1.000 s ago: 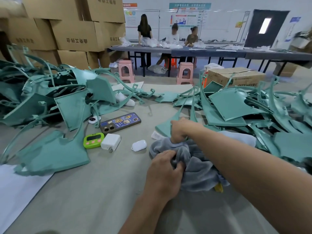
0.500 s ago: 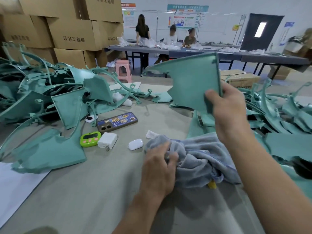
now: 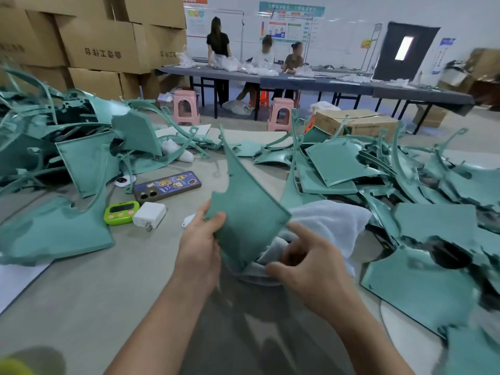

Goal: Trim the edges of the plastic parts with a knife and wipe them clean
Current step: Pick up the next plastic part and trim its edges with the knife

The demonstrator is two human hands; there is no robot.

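The teal plastic part [image 3: 246,212] is now held upright over the grey cloth [image 3: 324,223] by the left hand [image 3: 201,246], grip clamped on its left edge, having been passed from the right hand [image 3: 305,266], whose grip is apart (nothing held). Wiping appears due; no knife is seen on the bench [image 3: 108,280].

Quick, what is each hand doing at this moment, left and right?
Left hand: closed on the teal flat plastic part, gripping its left edge.
Right hand: open, fingers loosely curled over the grey cloth, holding nothing.
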